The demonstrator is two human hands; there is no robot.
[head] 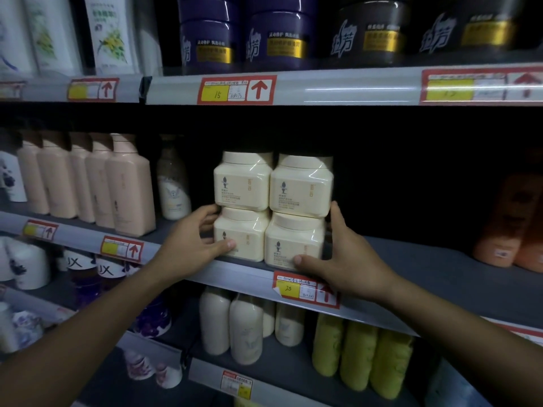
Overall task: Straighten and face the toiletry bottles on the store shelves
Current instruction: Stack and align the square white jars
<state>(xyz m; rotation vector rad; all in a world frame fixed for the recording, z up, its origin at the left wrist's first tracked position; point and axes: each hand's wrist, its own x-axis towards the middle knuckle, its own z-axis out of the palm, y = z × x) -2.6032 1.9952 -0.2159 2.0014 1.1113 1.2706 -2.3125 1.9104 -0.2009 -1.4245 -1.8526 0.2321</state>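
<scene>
Cream square jars stand in a two-by-two stack on the middle shelf (411, 259). My left hand (194, 245) grips the lower left jar (244, 236), thumb across its front and fingers round its left side. My right hand (340, 259) grips the lower right jar (293, 239), thumb on its front bottom corner and fingers up its right side. The upper left jar (242, 183) and the upper right jar (299, 189) sit on top, labels facing me.
Pink bottles (126, 186) and a white bottle (173, 186) stand left of the jars. Orange bottles (505, 224) stand far right, with bare shelf between. Purple and dark tubs (276, 33) fill the shelf above. Cream bottles (246, 330) and green bottles (361, 353) stand below.
</scene>
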